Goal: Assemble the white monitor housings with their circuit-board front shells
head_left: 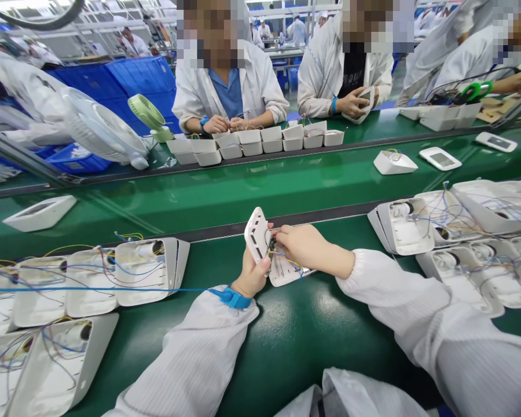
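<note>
Cover [255, 234] stands tilted, closed in the grip of the left hand [249, 277] near the table's [312, 330] far edge, wires [287, 256] out and shell [282, 277] not yet covered, the right hand's [304, 246] bent fingers hiding its hold.

blurred workers in white coats [296, 30] far behind, pixelated faces opposite, white plastic housings with coloured wires [4, 359] cut off at left edge, right fingertips' contact unclear

Green worktop [286, 347], white housings [141, 272], blue wrist strap [235, 297], ribbed white sleeves [191, 353]
</note>
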`<state>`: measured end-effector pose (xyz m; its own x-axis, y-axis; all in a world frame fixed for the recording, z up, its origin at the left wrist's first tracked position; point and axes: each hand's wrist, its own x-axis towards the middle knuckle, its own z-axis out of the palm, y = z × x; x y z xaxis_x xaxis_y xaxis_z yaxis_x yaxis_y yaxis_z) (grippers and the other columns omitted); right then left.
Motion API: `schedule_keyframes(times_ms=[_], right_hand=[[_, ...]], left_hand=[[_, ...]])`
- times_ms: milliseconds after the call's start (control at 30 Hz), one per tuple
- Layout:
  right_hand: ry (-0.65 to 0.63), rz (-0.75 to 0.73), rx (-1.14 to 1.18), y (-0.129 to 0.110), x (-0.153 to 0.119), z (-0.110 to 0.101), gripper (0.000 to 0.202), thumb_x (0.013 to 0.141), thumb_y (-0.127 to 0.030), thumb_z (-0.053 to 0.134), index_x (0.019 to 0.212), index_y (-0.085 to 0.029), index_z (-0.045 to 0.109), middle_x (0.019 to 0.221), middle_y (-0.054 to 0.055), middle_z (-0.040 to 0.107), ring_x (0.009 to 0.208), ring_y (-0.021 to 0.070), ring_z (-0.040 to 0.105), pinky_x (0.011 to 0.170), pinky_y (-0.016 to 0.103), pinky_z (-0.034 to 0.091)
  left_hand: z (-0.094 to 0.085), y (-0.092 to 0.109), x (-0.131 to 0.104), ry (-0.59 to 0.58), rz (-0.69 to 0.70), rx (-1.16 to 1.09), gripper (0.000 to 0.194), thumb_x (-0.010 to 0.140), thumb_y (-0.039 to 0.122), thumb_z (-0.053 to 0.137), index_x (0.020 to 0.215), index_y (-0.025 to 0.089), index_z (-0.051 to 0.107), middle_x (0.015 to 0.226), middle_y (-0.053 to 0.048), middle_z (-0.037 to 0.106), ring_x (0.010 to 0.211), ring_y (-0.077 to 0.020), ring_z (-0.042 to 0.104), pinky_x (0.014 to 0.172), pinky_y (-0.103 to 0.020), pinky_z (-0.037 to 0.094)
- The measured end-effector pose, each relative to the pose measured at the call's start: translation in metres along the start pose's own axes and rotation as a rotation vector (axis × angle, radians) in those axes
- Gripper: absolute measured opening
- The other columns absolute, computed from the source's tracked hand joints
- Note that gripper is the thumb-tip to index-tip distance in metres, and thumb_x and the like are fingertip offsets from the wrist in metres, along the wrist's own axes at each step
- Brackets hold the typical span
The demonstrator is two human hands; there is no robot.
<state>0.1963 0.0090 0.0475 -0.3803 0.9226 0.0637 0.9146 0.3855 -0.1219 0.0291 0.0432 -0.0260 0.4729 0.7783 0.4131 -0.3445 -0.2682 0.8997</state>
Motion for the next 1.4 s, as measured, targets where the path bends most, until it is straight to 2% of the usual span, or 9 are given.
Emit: schedule_keyframes(times_ms=[67,233,367,833,1033,1200,1400], right_hand=[[0.039,0.027,0.014,0.0009,-0.0004,0.0018,0.026,0.095,-0.024,0.048,0.113,-0.016,0.065,0.099,0.009,0.067,0.086,0.0191,0.064,0.069,0.028,0.042],[0.109,0.118,0.126,0.0006,-0.0021,0.0029,0.026,0.095,-0.037,0.053,0.111,-0.022,0.069,0.096,0.005,0.067,0.080,0.0165,0.063,0.067,0.027,0.039],[0.153,0.093,0.193,0.0037,-0.0017,0.0039,0.024,0.095,-0.035,0.056,0.111,-0.025,0.071,0.095,0.003,0.068,0.084,0.0153,0.062,0.067,0.026,0.038],[0.174,0.082,0.235,0.0061,-0.0014,0.0061,0.026,0.095,-0.035,0.055,0.111,-0.022,0.072,0.095,0.005,0.070,0.088,0.0157,0.063,0.071,0.027,0.040],[0.188,0.084,0.271,0.0072,-0.0008,0.0088,0.026,0.095,-0.036,0.055,0.110,-0.023,0.072,0.096,0.005,0.071,0.089,0.0161,0.063,0.074,0.027,0.041],[0.172,0.085,0.282,0.0068,-0.0012,0.0051,0.026,0.096,-0.032,0.053,0.111,-0.022,0.072,0.100,0.005,0.071,0.092,0.0159,0.063,0.076,0.026,0.041],[0.129,0.045,0.238,0.0061,-0.0018,0.0016,0.027,0.097,-0.029,0.050,0.105,-0.018,0.074,0.098,0.006,0.070,0.091,0.0162,0.063,0.075,0.027,0.041]], left_hand=[[0.0002,0.0010,-0.0001,0.000,0.007,-0.007,0.076,0.077,0.062,0.063,0.139,0.021,0.046,0.138,-0.015,0.053,0.129,-0.0342,0.050,0.114,-0.054,0.034],[0.0001,0.0005,-0.0012,0.018,0.020,-0.038,0.074,0.077,0.060,0.064,0.138,0.022,0.047,0.139,-0.015,0.051,0.129,-0.0350,0.049,0.114,-0.054,0.035],[-0.0005,-0.0011,-0.0010,0.008,0.021,-0.067,0.070,0.078,0.057,0.064,0.138,0.023,0.047,0.140,-0.013,0.051,0.130,-0.0342,0.049,0.114,-0.053,0.035],[0.0027,0.0041,0.0011,0.001,0.004,-0.039,0.072,0.078,0.060,0.062,0.138,0.023,0.046,0.138,-0.014,0.053,0.128,-0.0353,0.050,0.108,-0.054,0.042],[0.0002,0.0014,-0.0005,0.010,0.013,-0.026,0.076,0.077,0.060,0.063,0.140,0.021,0.044,0.138,-0.015,0.053,0.129,-0.0352,0.050,0.110,-0.052,0.041],[-0.0014,0.0025,0.0006,-0.003,0.015,-0.041,0.066,0.080,0.056,0.061,0.137,0.024,0.048,0.136,-0.013,0.056,0.128,-0.0330,0.052,0.113,-0.053,0.037],[-0.0009,0.0060,0.0023,-0.002,-0.039,-0.046,0.066,0.078,0.057,0.063,0.134,0.023,0.052,0.135,-0.012,0.057,0.127,-0.0335,0.053,0.110,-0.052,0.041]])
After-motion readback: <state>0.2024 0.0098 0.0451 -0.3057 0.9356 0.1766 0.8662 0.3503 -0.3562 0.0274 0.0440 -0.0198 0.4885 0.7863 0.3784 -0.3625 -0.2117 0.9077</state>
